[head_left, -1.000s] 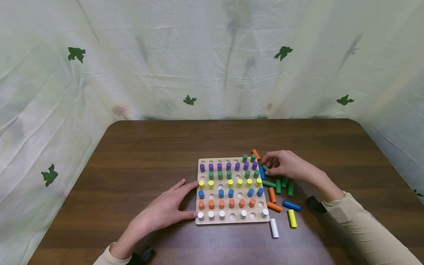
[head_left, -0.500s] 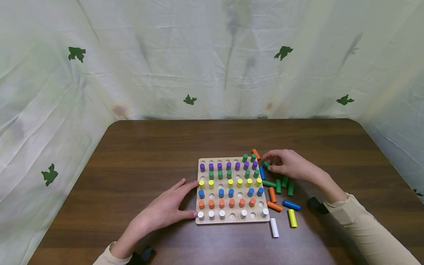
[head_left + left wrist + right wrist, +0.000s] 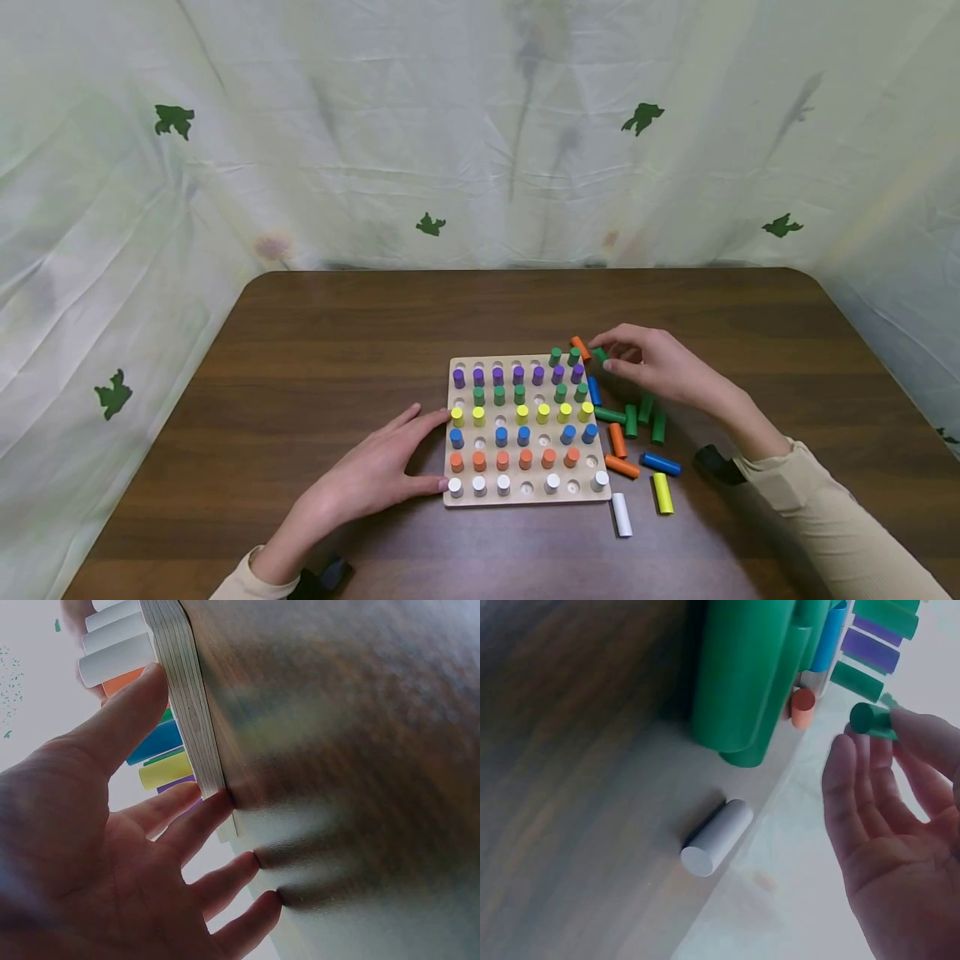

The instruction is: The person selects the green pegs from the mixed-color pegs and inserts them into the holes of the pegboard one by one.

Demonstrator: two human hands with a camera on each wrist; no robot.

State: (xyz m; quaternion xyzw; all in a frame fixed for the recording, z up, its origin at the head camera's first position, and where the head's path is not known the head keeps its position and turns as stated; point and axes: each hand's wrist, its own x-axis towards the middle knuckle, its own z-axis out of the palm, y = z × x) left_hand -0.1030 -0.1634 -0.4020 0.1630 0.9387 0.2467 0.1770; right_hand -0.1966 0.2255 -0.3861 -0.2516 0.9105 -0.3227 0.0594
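Note:
A light wooden pegboard [image 3: 513,503] lies on the table, with rows of white, orange, blue, yellow, green and purple pegs standing in it. My left hand [image 3: 382,471] rests at its left edge, thumb and fingertips touching the side, fingers fairly straight. In the left wrist view, the thumb [image 3: 127,712] lies against the board's edge beside the white pegs. Between thumb and fingertips, my right hand [image 3: 652,358] pinches a green peg [image 3: 871,721]. It hovers just right of the board's far right corner, where two green pegs [image 3: 564,357] stand in the back row.
Loose pegs lie along the board's right side: several green ones [image 3: 631,421], an orange peg [image 3: 622,467], a blue peg [image 3: 660,464], a yellow peg [image 3: 662,493] and a white peg [image 3: 621,515]. Another orange peg [image 3: 581,347] lies by the far corner. A pale peg [image 3: 716,838] shows in the right wrist view.
My right hand has lifted the green peg from among the loose pegs and moved it slightly away from me, toward the far corner. The left hand has stayed in place.

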